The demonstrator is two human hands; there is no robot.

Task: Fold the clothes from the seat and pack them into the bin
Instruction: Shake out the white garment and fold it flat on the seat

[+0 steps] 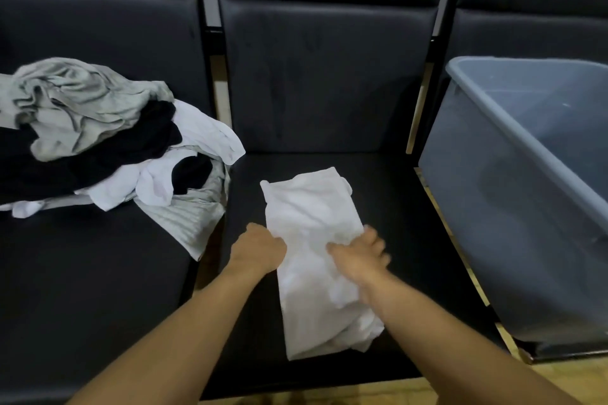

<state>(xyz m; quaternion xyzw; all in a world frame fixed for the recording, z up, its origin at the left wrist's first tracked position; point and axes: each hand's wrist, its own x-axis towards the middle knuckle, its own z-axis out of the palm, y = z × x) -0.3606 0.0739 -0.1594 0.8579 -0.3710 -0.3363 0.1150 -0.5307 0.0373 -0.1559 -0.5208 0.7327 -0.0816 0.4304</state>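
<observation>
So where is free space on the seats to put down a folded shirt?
Bare seat lies behind the white shirt and in front of the clothes pile. The bin looks empty. The left seat's back is crowded.

Motion-blurred right hand (360, 256), finger positions unreadable. Left hand (258, 248) fingertips hidden under white garment (316, 240). Clothes pile (98, 141) cropped at 9 o'clock; bin (513, 181) cut off at 3 o'clock.

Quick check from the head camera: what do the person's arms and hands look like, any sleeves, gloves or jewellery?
Both forearms are bare right down to the frame's bottom edge, no sleeves showing. The left hand and right hand wear no gloves; no watch or bracelet at either wrist. The right hand is motion-blurred, so rings cannot be ruled out.
</observation>
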